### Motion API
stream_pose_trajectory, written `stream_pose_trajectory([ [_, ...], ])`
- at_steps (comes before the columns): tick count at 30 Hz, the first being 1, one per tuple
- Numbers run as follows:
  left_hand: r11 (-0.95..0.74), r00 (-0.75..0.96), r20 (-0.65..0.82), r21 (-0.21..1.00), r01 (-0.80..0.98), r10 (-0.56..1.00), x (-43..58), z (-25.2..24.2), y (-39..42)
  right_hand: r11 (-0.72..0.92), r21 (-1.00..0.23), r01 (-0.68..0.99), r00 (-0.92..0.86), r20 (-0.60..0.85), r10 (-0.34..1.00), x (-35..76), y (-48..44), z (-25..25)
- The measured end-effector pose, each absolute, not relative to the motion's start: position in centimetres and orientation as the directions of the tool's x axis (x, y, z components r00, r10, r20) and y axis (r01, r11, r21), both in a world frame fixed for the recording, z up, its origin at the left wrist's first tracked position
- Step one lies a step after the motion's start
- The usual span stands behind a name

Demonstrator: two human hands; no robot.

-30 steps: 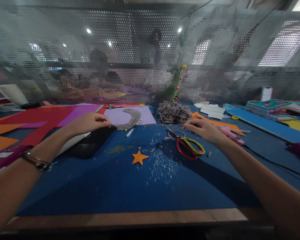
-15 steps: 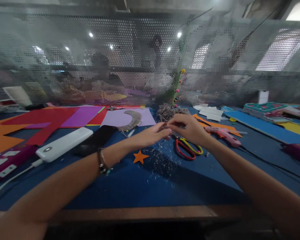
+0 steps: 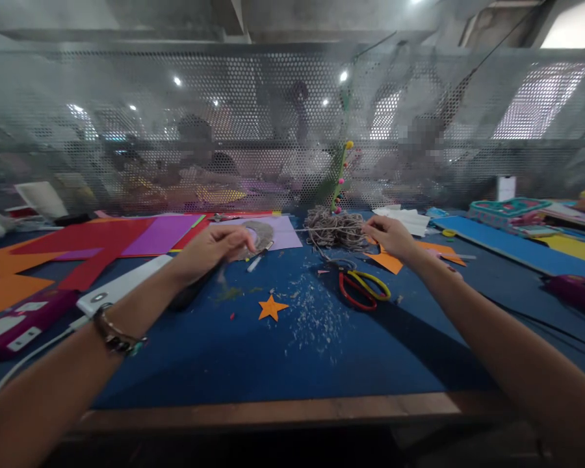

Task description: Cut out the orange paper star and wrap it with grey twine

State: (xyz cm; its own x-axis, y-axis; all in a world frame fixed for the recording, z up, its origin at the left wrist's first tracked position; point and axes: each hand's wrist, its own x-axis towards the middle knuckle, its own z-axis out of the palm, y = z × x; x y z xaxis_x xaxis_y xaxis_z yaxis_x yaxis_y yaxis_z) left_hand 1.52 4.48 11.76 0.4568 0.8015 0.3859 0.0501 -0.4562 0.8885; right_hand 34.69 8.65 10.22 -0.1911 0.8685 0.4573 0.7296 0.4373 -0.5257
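Observation:
A thin grey yarn strand (image 3: pixel 299 229) runs taut between my two hands above the table. My left hand (image 3: pixel 213 246) pinches one end, in front of a grey yarn-covered crescent (image 3: pixel 260 235) on lilac paper. At the other end my right hand (image 3: pixel 389 235) has its fingers closed on the strand, beside a heap of grey yarn (image 3: pixel 334 227). Below the heap lie scissors (image 3: pixel 363 289) with one red and one yellow handle loop. An orange paper star (image 3: pixel 272 308) rests nearer to me, beside scattered pale clippings (image 3: pixel 316 318).
Coloured sheets (image 3: pixel 102 237), a white power bank (image 3: pixel 119 283) and a purple power strip (image 3: pixel 24 325) lie left. Orange scraps (image 3: pixel 386 261), a blue board (image 3: pixel 511 247) and a teal basket (image 3: pixel 504 209) are right. A perforated metal screen (image 3: pixel 263 130) stands behind.
My hands were together over the clippings; they have moved apart, left hand to the left and right hand to the right, drawing the yarn strand out between them.

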Motion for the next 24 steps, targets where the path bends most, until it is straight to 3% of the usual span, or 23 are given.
stream_pose_trajectory([
  [4, -0.394, 0.313, 0.478, 0.871, -0.294, 0.821, 1.8, 12.4, 5.2, 0.464, -0.460, 0.757, -0.347, 0.318, 0.882, 33.1, 8.3, 9.8],
  [8, -0.163, 0.327, 0.366, 0.844, -0.511, 0.871, 4.3, 13.0, 5.9, 0.519, -0.363, 0.774, -0.493, 0.170, 0.853, 30.2, 6.9, 10.1],
  [11, -0.074, 0.296, 0.316, 0.786, -0.613, 0.902, 6.2, 13.2, 6.4, 0.514, -0.282, 0.810, -0.497, 0.136, 0.857, 28.9, 6.1, 11.1],
  [15, -0.012, 0.257, 0.245, 0.745, -0.667, 0.935, 7.4, 13.2, 6.8, 0.392, -0.123, 0.912, -0.385, 0.073, 0.920, 29.7, 4.8, 12.2],
  [20, -0.008, 0.286, 0.235, 0.785, -0.619, 0.929, 7.4, 12.9, 7.1, 0.229, 0.078, 0.970, -0.219, -0.119, 0.969, 31.1, 2.8, 10.6],
  [24, -0.006, 0.320, 0.229, 0.821, -0.570, 0.920, 6.9, 12.5, 7.0, 0.155, 0.151, 0.976, -0.140, -0.106, 0.984, 31.0, 2.1, 8.9],
])
